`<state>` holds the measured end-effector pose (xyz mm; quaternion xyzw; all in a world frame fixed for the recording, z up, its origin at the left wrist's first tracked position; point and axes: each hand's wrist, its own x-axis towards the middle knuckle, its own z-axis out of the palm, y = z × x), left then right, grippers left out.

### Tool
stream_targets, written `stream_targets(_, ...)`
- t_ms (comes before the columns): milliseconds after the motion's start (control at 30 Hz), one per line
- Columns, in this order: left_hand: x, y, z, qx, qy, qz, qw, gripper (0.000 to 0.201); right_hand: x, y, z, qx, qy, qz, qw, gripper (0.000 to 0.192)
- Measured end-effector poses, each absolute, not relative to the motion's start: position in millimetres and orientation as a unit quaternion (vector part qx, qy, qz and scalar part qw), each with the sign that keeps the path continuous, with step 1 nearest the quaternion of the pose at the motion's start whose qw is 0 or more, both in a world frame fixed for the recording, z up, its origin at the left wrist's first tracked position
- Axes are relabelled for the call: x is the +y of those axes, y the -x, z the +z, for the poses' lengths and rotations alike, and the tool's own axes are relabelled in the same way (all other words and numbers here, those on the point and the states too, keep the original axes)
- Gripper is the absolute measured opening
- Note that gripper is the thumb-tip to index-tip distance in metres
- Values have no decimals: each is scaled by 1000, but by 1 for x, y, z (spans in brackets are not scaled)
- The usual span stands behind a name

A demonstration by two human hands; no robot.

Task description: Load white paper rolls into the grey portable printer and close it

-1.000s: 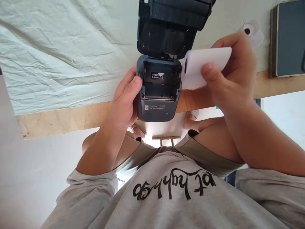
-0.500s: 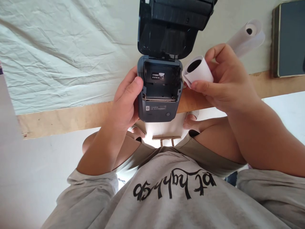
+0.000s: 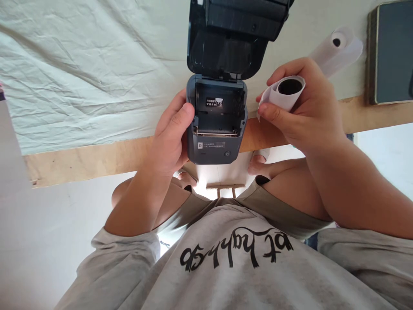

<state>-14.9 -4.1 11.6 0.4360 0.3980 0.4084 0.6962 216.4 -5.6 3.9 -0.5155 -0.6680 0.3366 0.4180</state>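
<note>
A pale, creased cloth (image 3: 80, 77) covers most of the table (image 3: 87, 161), leaving a bare wooden front edge. The left hand (image 3: 172, 133) grips the side of a small printer (image 3: 214, 148), thumb along its rim, and holds it at the table's edge. The printer is dark blue-grey with rounded corners, a printed label and a power button; its glossy black lid (image 3: 226, 51) stands open, exposing the compartment (image 3: 219, 118). Just to the right, apart from the printer, the right hand (image 3: 311, 103) closes around a white paper roll (image 3: 284, 101), tilted to show a wide, dark hollow core and a loose outer flap. The step appears to be handling this roll beside the opened printer; the next move probably calls for controlling that flap. Farther right lie a second roll (image 3: 334, 56) and a dark flat device (image 3: 393, 51).
</note>
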Motion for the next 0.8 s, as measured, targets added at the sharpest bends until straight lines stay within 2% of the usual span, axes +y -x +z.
stream_targets(200, -3, 14, 8, 395, -440, 418, 689, 40, -3, -219, 5, -738, 549, 151, 362, 37)
stream_targets(367, -4, 13, 8, 399, -434, 428, 685, 39, -4, -218, 1, -783, 510, 130, 332, 48)
stream_targets(533, -4, 12, 6, 393, -426, 430, 692, 39, -5, -213, -2, -778, 527, 76, 334, 19)
stream_targets(600, -3, 12, 5, 387, -423, 441, 691, 38, -4, -212, -2, -771, 541, 59, 331, 17)
stream_targets(667, -3, 12, 4, 382, -423, 441, 693, 39, -3, -212, -4, -769, 544, 54, 331, 23)
stream_targets(767, -3, 13, 5, 380, -426, 432, 698, 39, 0, -215, -5, -740, 566, 100, 350, 50)
stream_targets(800, -3, 14, 6, 382, -426, 431, 698, 39, 1, -216, -5, -727, 576, 116, 355, 52)
